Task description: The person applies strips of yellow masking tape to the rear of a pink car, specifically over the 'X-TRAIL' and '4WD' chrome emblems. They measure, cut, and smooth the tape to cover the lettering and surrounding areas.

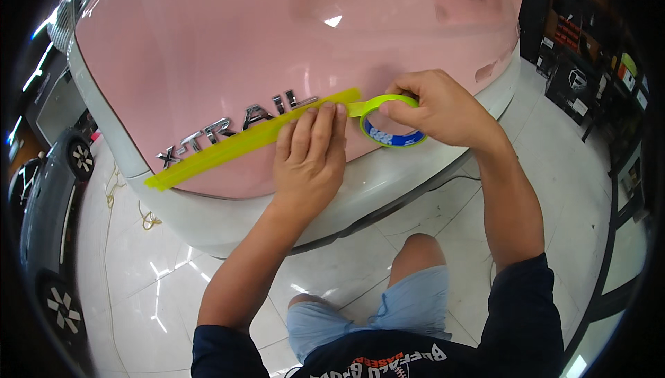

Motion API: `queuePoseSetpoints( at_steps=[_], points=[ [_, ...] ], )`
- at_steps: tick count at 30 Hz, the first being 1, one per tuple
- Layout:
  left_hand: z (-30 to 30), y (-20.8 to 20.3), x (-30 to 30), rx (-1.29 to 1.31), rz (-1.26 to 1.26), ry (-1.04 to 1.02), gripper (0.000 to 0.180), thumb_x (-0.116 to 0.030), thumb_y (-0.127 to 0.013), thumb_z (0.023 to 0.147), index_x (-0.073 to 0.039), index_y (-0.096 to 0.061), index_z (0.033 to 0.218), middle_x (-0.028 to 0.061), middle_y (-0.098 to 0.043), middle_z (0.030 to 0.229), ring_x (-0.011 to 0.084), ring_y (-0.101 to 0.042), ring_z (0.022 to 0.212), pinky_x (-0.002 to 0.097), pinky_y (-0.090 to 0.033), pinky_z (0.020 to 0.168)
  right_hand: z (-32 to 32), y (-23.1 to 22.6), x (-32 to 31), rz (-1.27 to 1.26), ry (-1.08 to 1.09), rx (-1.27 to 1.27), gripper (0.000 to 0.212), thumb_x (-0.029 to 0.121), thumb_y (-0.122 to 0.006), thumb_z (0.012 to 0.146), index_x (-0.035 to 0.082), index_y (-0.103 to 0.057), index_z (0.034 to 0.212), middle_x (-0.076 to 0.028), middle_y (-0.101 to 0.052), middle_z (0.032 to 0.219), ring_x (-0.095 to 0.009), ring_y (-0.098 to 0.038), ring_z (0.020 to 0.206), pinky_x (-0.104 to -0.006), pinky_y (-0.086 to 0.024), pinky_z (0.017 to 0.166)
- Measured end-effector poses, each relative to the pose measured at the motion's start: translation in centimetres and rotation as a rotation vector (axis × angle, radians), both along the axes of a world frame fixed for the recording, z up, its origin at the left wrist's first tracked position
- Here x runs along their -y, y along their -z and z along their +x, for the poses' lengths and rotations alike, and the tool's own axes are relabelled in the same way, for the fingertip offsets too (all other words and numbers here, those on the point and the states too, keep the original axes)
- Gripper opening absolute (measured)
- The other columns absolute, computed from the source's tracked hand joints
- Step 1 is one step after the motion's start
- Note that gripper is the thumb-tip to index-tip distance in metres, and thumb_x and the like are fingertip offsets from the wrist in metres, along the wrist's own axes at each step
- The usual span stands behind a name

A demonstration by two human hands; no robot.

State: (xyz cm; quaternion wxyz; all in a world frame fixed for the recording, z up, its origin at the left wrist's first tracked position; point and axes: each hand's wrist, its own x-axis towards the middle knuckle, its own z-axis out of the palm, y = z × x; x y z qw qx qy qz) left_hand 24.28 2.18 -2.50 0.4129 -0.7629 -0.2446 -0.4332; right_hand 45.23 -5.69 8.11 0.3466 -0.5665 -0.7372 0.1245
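A strip of yellow-green masking tape [228,151] runs slantwise across the pink car panel [208,45], just below a row of chrome letters [217,127]. My left hand [313,149] lies on the strip near its right end, fingers stretched out and pressing against the panel. In my right hand [443,109] is a roll of masking tape [395,138] with a blue inner core, gripped at its upper right edge between thumb and fingers. A short length of tape spans from the roll to beneath my left fingertips.
The white bumper [374,191] curves below the panel. A dark grey car [52,205] stands at the left on the glossy tiled floor [138,295]. A thin cord [149,220] lies on the floor there. Black boxes [571,94] stand at the far right.
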Motion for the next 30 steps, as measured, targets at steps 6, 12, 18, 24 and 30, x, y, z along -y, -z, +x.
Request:
queuePoseSetpoints(
  at_steps=[6, 12, 18, 24, 30],
  points=[
    [-1.3, 2.2, 1.2, -0.018, -0.145, -0.021, 0.052, -0.016, -0.061, 0.093, -0.001, -0.055, 0.142, 0.0173, -0.047, 0.152, 0.0361, -0.038, 0.145, 0.0551, -0.025, 0.119, -1.4, 0.4, 0.9, 0.513, -0.065, 0.458, 0.018, 0.015, -0.068, 0.086, 0.003, -0.069, 0.1, -0.011, -0.06, 0.076, -0.03, -0.06, 0.066, -0.0388, -0.047, 0.06],
    [-1.7, 2.4, 2.0, -0.036, -0.192, -0.042, 0.055, -0.016, -0.06, 0.093, 0.0, -0.05, 0.145, 0.0186, -0.044, 0.155, 0.0383, -0.033, 0.149, 0.0565, -0.021, 0.121, -1.1, 0.1, 2.0, 0.409, -0.061, 0.67, 0.014, 0.014, -0.066, 0.086, 0.004, -0.07, 0.093, -0.013, -0.063, 0.078, -0.032, -0.066, 0.072, -0.0432, -0.052, 0.064],
    [0.0, 2.3, 2.9, 0.012, -0.22, -0.106, 0.058, -0.018, -0.062, 0.091, 0.001, -0.051, 0.144, 0.02, -0.041, 0.157, 0.0438, -0.032, 0.148, 0.0559, -0.023, 0.12, -1.8, 0.6, 0.7, 0.478, 0.026, 0.747, 0.012, 0.01, -0.064, 0.083, 0.003, -0.07, 0.09, -0.015, -0.064, 0.079, -0.032, -0.068, 0.075, -0.0426, -0.054, 0.066],
    [1.1, 2.4, 3.0, 0.015, -0.208, -0.112, 0.059, -0.018, -0.063, 0.089, 0.001, -0.052, 0.143, 0.0199, -0.041, 0.157, 0.0444, -0.034, 0.146, 0.0546, -0.024, 0.12, -2.1, 0.2, 0.3, 0.44, 0.025, 0.716, 0.012, 0.011, -0.063, 0.084, 0.003, -0.07, 0.089, -0.016, -0.066, 0.081, -0.033, -0.068, 0.077, -0.0434, -0.055, 0.07],
    [2.2, 1.8, 3.0, -0.024, -0.197, -0.105, 0.05, -0.014, -0.06, 0.09, -0.001, -0.058, 0.138, 0.0182, -0.045, 0.155, 0.0432, -0.037, 0.144, 0.0509, -0.028, 0.119, -1.2, 0.2, -0.5, 0.414, -0.079, 0.541, 0.017, 0.017, -0.061, 0.09, 0.001, -0.068, 0.09, -0.017, -0.065, 0.08, -0.036, -0.065, 0.083, -0.0464, -0.052, 0.074]
  ],
)
